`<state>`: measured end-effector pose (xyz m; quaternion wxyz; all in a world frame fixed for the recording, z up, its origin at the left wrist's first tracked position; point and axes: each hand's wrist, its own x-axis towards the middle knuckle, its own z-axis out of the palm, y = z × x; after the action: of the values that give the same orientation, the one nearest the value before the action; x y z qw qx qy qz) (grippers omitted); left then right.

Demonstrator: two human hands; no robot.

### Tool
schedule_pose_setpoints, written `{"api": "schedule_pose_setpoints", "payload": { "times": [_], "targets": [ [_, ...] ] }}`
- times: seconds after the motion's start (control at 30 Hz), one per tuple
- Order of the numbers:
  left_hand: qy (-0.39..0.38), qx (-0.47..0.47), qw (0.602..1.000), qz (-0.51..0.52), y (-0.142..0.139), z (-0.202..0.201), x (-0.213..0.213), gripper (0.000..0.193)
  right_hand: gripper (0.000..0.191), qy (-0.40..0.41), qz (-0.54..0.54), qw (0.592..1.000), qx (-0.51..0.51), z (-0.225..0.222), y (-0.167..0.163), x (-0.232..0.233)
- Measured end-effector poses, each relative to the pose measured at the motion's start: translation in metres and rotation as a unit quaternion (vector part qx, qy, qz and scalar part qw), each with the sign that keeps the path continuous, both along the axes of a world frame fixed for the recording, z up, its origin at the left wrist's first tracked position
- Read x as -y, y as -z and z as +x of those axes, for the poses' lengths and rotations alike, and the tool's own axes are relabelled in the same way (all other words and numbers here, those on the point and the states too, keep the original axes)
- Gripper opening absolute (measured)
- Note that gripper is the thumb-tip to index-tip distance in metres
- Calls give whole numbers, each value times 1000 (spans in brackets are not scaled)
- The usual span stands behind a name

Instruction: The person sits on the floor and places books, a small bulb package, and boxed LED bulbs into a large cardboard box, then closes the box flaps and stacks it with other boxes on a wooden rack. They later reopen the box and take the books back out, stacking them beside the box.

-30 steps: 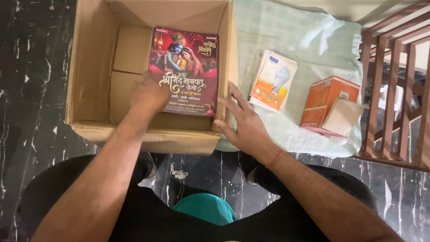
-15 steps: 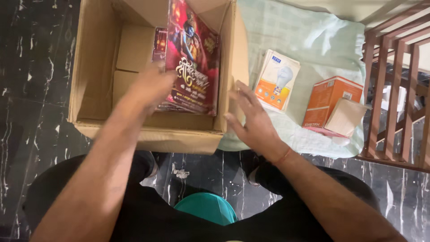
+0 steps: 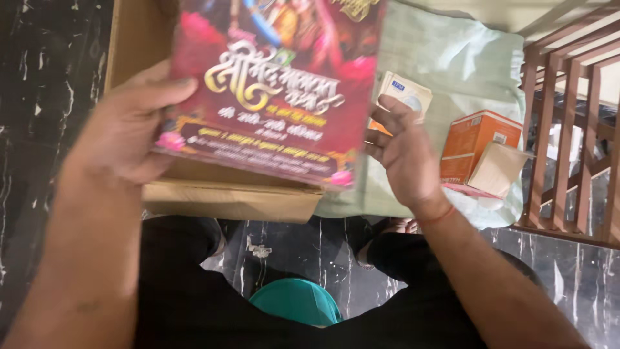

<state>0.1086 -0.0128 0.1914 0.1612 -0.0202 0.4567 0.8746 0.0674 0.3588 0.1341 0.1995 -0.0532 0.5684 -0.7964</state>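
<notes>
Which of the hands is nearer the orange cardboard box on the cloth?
Right. The right hand is at the red book's right edge, just left of the orange cardboard box; the left hand grips the book's far left edge.
</notes>
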Motion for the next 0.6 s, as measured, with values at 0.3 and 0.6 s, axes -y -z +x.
{"api": "schedule_pose_setpoints", "payload": {
  "times": [0.3, 0.6],
  "targets": [
    [-28, -7, 997, -66, 60, -34, -90, 48, 51, -13, -42, 999, 23, -10, -12, -13],
    [-69, -55, 897, -433, 114, -40, -98, 49, 45, 145, 66, 987, -18, -45, -8, -60]
  ]
}}
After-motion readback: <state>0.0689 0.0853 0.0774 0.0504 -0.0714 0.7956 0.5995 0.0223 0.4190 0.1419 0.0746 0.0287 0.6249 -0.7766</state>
